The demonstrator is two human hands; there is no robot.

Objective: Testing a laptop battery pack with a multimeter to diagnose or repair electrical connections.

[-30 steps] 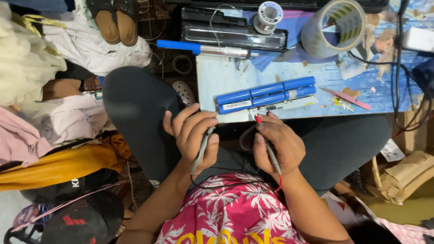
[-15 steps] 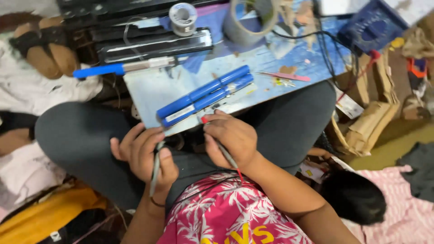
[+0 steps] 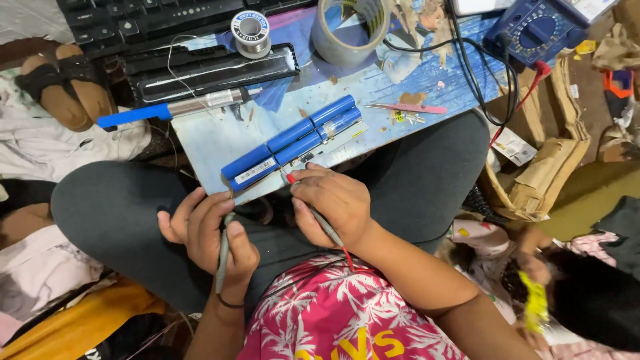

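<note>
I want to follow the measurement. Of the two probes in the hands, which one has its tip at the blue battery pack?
The red-tipped probe in the right hand: its tip is at the near edge of the blue battery pack. The grey probe in the left hand is held back over the lap.

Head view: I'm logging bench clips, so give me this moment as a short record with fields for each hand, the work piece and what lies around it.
left hand: the left hand grips a grey probe, tip pointing up
right hand: the right hand holds a red probe, tip near the pack's edge
work piece: blue battery pack lying on the board across the lap
around: soldering iron, solder spool, tape roll, multimeter, pink tweezers
contact: cannot tell whether either tip touches
</note>
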